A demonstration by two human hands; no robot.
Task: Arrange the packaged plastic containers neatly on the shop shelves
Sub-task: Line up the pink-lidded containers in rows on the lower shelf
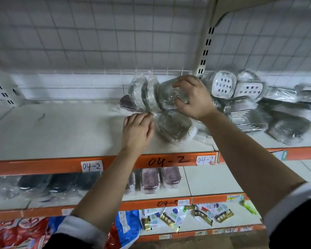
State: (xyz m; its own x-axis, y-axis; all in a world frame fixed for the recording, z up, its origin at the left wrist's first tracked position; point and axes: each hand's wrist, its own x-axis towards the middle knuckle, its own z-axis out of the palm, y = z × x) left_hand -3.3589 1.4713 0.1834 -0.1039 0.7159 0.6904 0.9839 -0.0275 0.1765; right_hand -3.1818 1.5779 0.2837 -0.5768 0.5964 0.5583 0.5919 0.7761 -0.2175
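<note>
A wrapped clear container (169,93) sits tilted at the middle back of the shelf (61,133), above the orange edge marked 04-2. The right hand (196,99) holds it, fingers (184,81) curled over its top and thumb under. Just left stands a row of upright packs (144,94). The left hand (136,131) rests below them, fingers together, tips apparently touching the wrap. A darker container (174,127) lies in front. White perforated containers (223,84) lean to the right.
</note>
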